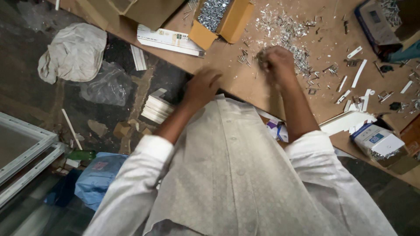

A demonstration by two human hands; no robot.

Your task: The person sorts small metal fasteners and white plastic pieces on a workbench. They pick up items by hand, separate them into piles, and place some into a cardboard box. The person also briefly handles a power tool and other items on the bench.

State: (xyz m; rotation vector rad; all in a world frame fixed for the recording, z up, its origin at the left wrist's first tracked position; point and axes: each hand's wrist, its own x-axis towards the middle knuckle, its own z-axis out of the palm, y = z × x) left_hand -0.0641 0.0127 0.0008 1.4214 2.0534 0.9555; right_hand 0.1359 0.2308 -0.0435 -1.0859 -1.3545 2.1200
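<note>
Head view, looking straight down over a pale shirt front; the table (brown board, littered) runs across the upper half of the frame. Right hand sits upper centre, fingers curled into a closed grip at the edge of a heap of loose metal screws; it seems bunched on a few of them, though blur hides what exactly is pinched. Left hand hovers at the near table edge, centre frame, fingers folded narrow; cannot tell whether it holds anything. The heap lies just beyond and to the right of the right hand's knuckles, touching or nearly so; well apart from the left hand.

Progress, judged from how things lie: an open cardboard box at top centre already holds a mass of screws; the scatter on the table remains large, so most of the gathering looks undone. White plastic strips lie strewn at right; a small white carton at lower right also has screws in it; crumpled cloth on the floor, upper left.
</note>
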